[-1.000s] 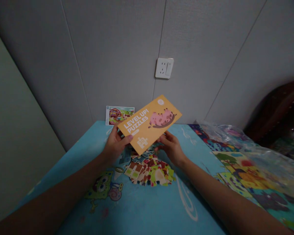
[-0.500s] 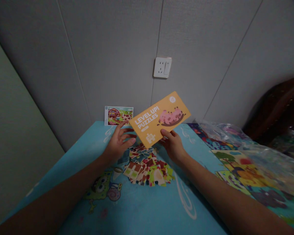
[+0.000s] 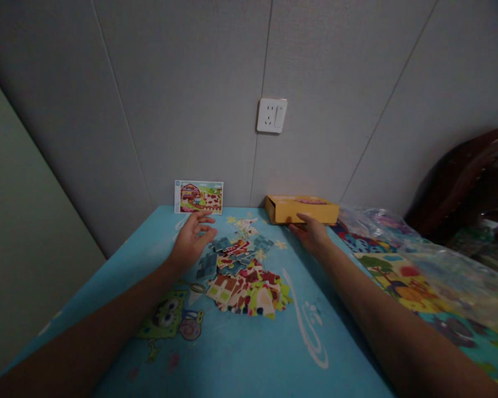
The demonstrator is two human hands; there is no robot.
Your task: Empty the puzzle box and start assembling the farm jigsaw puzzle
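Observation:
A yellow puzzle box [image 3: 305, 210] lies flat at the back right of the blue table [image 3: 249, 354], near the wall. At its front edge is my right hand [image 3: 313, 235], fingers apart, the thumb against the box's front side. My left hand [image 3: 192, 241] hovers with loosely curved, spread fingers in front of a small picture card [image 3: 199, 197], holding nothing. The card, showing a red barn and a cow, leans upright on the wall. Between my hands a heap of puzzle pieces [image 3: 251, 287] lies on the table, some overlapping.
Colourful picture sheets [image 3: 402, 279] partly under clear plastic [image 3: 452, 271] lie along the right side. A white socket [image 3: 271, 115] is on the grey wall [image 3: 199, 99]. A dark brown curved furniture piece [image 3: 452, 171] stands at the far right.
The yellow box has gone from being held up and tilted in my right hand to lying flat at the back right. My right hand has moved right and opened; my left hand has shifted slightly left.

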